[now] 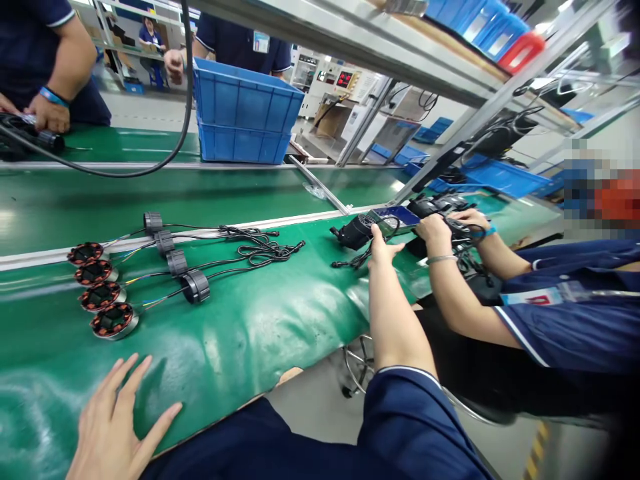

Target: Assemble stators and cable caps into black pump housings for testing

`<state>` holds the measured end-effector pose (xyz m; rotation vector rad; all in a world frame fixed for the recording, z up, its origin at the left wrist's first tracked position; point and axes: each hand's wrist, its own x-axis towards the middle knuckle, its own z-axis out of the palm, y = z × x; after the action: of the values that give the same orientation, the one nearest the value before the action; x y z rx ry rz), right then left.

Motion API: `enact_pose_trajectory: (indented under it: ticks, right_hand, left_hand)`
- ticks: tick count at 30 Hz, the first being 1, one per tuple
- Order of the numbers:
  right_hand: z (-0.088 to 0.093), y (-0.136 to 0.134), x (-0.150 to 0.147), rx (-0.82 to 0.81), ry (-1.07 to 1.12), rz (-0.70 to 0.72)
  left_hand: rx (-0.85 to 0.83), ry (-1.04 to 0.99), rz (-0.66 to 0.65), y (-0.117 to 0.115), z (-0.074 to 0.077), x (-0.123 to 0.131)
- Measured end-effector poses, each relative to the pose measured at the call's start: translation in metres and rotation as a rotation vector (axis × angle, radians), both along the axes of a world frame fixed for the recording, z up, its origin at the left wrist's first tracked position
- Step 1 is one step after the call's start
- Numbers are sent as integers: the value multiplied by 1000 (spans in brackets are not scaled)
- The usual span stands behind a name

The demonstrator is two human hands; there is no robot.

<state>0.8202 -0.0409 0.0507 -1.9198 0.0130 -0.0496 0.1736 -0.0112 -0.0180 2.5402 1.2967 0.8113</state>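
Note:
My left hand (115, 427) lies flat on the green mat (280, 313) at the near edge, fingers spread, holding nothing. Beyond it lie several round stators with copper windings (103, 295), each wired to a black ring connector (195, 287) with black leads (260, 250). My right hand (385, 250) is stretched far to the right, fingers extended, against a black cable (350, 261) coming from a black motor part (355, 233). A co-worker's hands (440, 235) hold the same assembly and a blue-labelled piece (395, 217).
A green conveyor belt (150, 200) runs behind the mat. Two stacked blue crates (245, 120) stand past it. Another person's hand (47, 113) rests on black cables at the far left. A thick black hose (187, 100) hangs down. A metal stool (357, 367) stands below.

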Motion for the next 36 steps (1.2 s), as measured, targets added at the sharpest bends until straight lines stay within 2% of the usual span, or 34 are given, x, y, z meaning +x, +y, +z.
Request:
enact_pose_trajectory:
  ticks: [3, 7, 12, 17, 28, 36]
  right_hand:
    - [10, -1, 1, -31, 6, -20]
    - [19, 8, -1, -60, -51, 41]
    - [17, 24, -4, -19, -79, 100]
    - [17, 26, -5, 51, -16, 130]
    - [22, 6, -5, 100, 164, 25]
    - [24, 6, -8, 99, 119, -32]
  left_hand:
    - [9, 15, 3, -1, 1, 1]
    - [28, 23, -7, -2, 4, 1]
    - [26, -2, -7, -2, 6, 1]
    - [15, -14, -11, -4, 8, 3]
    - [33, -30, -14, -3, 4, 2]
    - [51, -6, -19, -3, 10, 4]
